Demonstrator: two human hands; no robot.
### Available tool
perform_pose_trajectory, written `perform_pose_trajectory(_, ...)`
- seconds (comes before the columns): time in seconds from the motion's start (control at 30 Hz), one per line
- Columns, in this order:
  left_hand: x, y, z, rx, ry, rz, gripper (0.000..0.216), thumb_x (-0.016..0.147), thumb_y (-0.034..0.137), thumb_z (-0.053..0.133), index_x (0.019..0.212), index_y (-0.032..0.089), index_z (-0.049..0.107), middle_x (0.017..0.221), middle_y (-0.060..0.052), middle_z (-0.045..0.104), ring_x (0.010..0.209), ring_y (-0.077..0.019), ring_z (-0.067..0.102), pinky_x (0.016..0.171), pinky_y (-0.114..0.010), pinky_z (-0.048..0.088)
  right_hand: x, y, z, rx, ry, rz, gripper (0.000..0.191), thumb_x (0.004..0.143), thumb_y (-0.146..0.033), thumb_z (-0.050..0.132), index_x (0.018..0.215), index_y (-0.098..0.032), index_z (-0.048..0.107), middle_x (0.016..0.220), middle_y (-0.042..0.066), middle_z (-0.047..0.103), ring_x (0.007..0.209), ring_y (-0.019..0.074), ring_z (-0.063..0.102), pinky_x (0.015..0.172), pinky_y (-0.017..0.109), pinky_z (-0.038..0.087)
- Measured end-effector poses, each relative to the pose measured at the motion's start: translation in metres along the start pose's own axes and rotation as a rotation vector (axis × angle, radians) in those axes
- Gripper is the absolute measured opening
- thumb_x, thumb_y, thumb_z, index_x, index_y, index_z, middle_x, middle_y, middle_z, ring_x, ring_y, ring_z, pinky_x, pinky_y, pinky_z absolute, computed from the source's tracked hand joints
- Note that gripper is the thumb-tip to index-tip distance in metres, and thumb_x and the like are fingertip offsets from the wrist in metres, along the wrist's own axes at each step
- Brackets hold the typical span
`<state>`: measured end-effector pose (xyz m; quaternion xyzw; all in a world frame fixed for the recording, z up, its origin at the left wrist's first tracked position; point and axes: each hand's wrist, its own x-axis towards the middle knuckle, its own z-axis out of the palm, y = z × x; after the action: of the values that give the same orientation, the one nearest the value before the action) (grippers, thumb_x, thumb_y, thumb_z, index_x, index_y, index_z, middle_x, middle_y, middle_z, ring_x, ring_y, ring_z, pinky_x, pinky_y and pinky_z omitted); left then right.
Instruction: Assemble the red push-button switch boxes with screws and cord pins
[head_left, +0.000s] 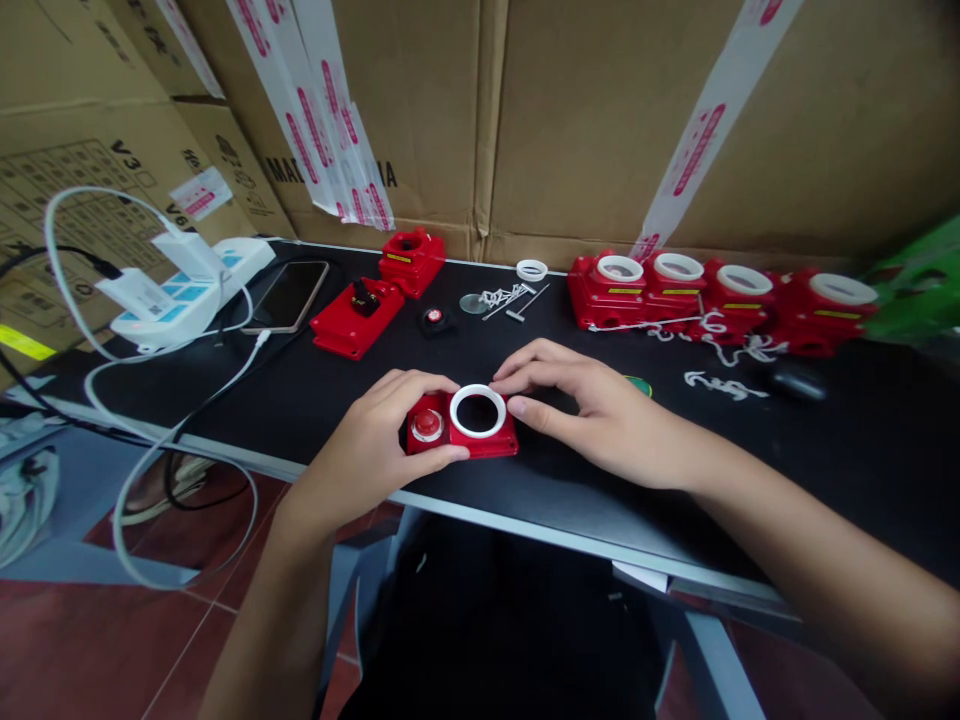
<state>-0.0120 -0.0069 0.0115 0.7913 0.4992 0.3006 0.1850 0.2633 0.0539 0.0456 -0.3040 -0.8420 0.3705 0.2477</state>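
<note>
With the left hand (375, 440), held the red push-button housing (501, 444) in a rather narrow grip, placing the thumb along its front edge and the fingers at its back, around the round red button (427, 422). With the right hand (600, 415), slightly curled, reached the white ring (478, 434) around the round opening, having fingertips and thumb at its right side; could not tell whether pressing on it or only touching. Had this housing on the black tabletop (472, 350), near the front edge, between both hands. Farther back on the left, saw two red housings (352, 325), close together. In the middle, saw a small black part (438, 320), a clear disc (472, 304), two thin T-shaped rods (531, 301) and a loose white ring (532, 277). On the right, saw a row of four red housings (609, 303) bearing white rings, with white cords (724, 385) nearby. Toward the far left, saw a smartphone (289, 297) beside a white power strip (180, 305).
</note>
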Motion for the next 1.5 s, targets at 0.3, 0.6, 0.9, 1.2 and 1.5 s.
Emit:
perform_pose_trajectory(0.3, -0.001, -0.001, 0.0, 0.004, -0.002, -0.004, 0.046, 0.092, 0.038, 0.088, 0.132, 0.028, 0.067, 0.13, -0.006, 0.074, 0.119, -0.0282, 0.069, 0.104, -0.044, 0.055, 0.0, 0.004, 0.0, 0.009, 0.06, 0.03, 0.021, 0.107, -0.036, 0.066, 0.1, -0.022, 0.08, 0.112, 0.008, 0.072, 0.102, 0.0233, 0.071, 0.098, 0.044, 0.056)
perform_pose_trajectory(0.6, 0.0, -0.001, 0.0, 0.007, -0.003, -0.005, 0.046, 0.093, 0.037, 0.088, 0.132, 0.027, 0.067, 0.13, -0.005, 0.073, 0.12, -0.0274, 0.068, 0.105, -0.043, 0.053, 0.002, 0.003, 0.001, -0.016, 0.071, 0.01, 0.038, 0.111, -0.037, 0.059, 0.081, -0.02, 0.075, 0.112, 0.008, 0.069, 0.103, 0.0221, 0.07, 0.102, 0.041, 0.053)
perform_pose_trajectory(0.9, 0.0, 0.001, 0.003, 0.034, 0.019, 0.001, 0.044, 0.092, 0.036, 0.088, 0.13, 0.027, 0.067, 0.127, -0.003, 0.074, 0.117, -0.0257, 0.068, 0.102, -0.04, 0.053, 0.0, 0.004, 0.006, 0.008, 0.006, 0.011, 0.027, 0.112, -0.036, 0.059, 0.123, -0.021, 0.078, 0.124, 0.011, 0.066, 0.115, 0.0235, 0.068, 0.107, 0.044, 0.052)
perform_pose_trajectory(1.2, -0.001, 0.001, 0.001, 0.026, 0.0, -0.007, 0.045, 0.093, 0.037, 0.087, 0.133, 0.029, 0.068, 0.13, -0.004, 0.074, 0.118, -0.0265, 0.071, 0.103, -0.041, 0.056, 0.0, 0.01, 0.008, 0.063, 0.061, -0.038, 0.043, 0.099, -0.03, 0.077, 0.139, -0.021, 0.066, 0.142, 0.01, 0.071, 0.13, 0.0256, 0.07, 0.115, 0.046, 0.056)
perform_pose_trajectory(1.5, -0.004, -0.006, 0.002, -0.141, -0.046, -0.068, 0.069, 0.087, 0.04, 0.093, 0.145, 0.029, 0.056, 0.147, -0.006, 0.072, 0.135, -0.0267, 0.071, 0.118, -0.043, 0.054, -0.003, 0.008, 0.01, 0.039, -0.071, -0.12, 0.064, 0.099, -0.028, 0.079, 0.158, -0.023, 0.054, 0.155, 0.007, 0.068, 0.14, 0.0236, 0.066, 0.123, 0.041, 0.05)
